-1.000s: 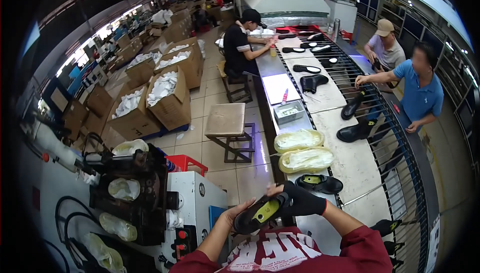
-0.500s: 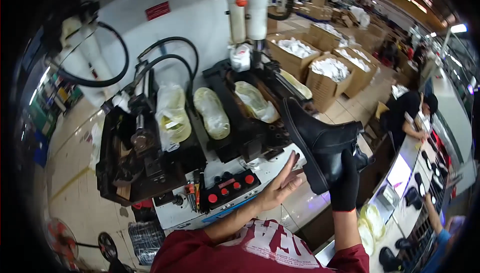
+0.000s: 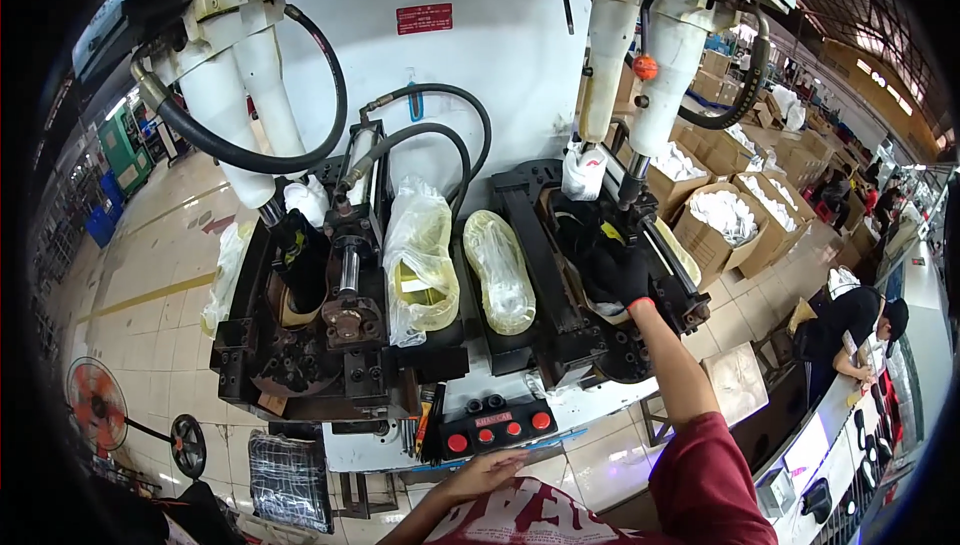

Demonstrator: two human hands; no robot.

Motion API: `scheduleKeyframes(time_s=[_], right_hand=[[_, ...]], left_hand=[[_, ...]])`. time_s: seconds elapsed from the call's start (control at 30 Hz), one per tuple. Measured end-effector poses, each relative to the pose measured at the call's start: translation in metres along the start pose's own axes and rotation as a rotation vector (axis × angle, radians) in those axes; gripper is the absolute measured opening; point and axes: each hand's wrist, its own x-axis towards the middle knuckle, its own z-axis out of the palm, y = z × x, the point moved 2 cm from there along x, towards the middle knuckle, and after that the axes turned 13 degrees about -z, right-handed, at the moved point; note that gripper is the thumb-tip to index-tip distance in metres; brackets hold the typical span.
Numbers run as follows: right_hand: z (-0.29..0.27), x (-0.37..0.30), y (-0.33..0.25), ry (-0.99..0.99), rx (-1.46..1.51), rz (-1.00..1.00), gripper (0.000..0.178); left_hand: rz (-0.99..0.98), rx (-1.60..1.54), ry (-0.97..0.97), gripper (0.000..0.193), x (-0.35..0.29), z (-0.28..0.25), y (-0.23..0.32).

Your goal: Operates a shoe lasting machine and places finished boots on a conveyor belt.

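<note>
My right hand, in a black glove, reaches into the right station of the machine and grips a black boot. The boot sits low in the station under a white press column; glove and boot blend, so the exact finger grip is hard to make out. My bare left hand is in front of my body, fingers stretched out, holding nothing. Nearest to it is the control panel with red buttons. A black boot-like shape stands upright in the left station.
Plastic-wrapped yellowish sole-shaped pads lie between the stations. Black hoses curve above them. Cartons of white material stand at the right, with a co-worker at a bench. A red fan is at the lower left.
The boot has gone from in front of my body into the right station, with my right hand on it. My left hand has drawn back toward my body. The view has shifted.
</note>
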Motion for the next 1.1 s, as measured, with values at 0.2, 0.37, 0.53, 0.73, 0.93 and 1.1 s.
scheduleKeyframes(time_s=[0.2, 0.37, 0.53, 0.73, 0.93, 1.1], right_hand=[[-0.005, -0.010, -0.008, -0.125, -0.236, 0.054, 0.040], [0.000, -0.009, 0.012, -0.094, -0.181, 0.045, 0.041], [-0.001, 0.004, 0.007, -0.231, -0.119, 0.030, 0.040], [0.007, -0.022, 0.016, -0.156, -0.185, 0.136, 0.040], [0.016, -0.029, 0.015, -0.153, -0.200, 0.123, 0.043], [0.012, -0.045, 0.057, 0.020, -0.053, 0.013, 0.043]], left_hand=[[-0.157, 0.013, 0.163, 0.042, -0.001, -0.008, -0.002], [-0.205, 0.045, 0.175, 0.035, 0.018, 0.007, -0.007], [0.133, -0.118, 0.277, 0.036, -0.038, 0.014, -0.020], [-0.217, -0.092, 0.670, 0.031, -0.088, -0.009, -0.073], [-0.230, 0.249, 0.482, 0.040, -0.043, 0.002, 0.017], [-0.141, 0.772, 0.117, 0.053, 0.018, 0.034, 0.069]])
